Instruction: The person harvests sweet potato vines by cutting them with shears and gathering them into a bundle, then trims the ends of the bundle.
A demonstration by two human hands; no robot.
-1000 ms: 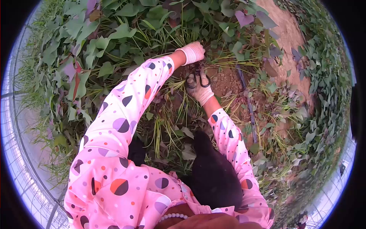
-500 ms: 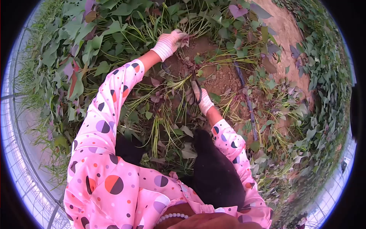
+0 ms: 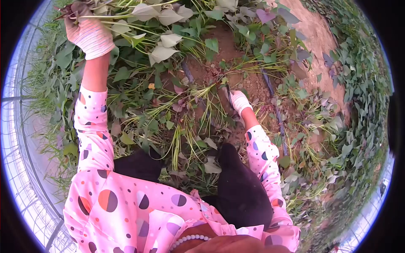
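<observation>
My left hand [image 3: 92, 37], in a whitish knit glove, is raised at the upper left. It is closed around a bunch of leafy vines [image 3: 166, 17], whose stems and pale leaf undersides stretch to the right. My right hand [image 3: 240, 102], gloved too, is low over bare soil near the middle. Its fingers are wrapped round dark-handled scissors [image 3: 230, 95]; the blades are hard to make out among the stems. Cut-looking light green stems [image 3: 204, 93] lie just left of that hand.
A black drip hose [image 3: 274, 107] runs along the soil right of my right hand. Another hose piece [image 3: 187, 71] shows to its left. Dense vines [image 3: 358, 118] grow on the right, beyond a strip of bare earth [image 3: 322, 50]. My dark-clad knees [image 3: 244, 189] are close below.
My left hand has moved up and left, lifting the bunch of vines away from the soil. My right hand has shifted slightly right with the scissors.
</observation>
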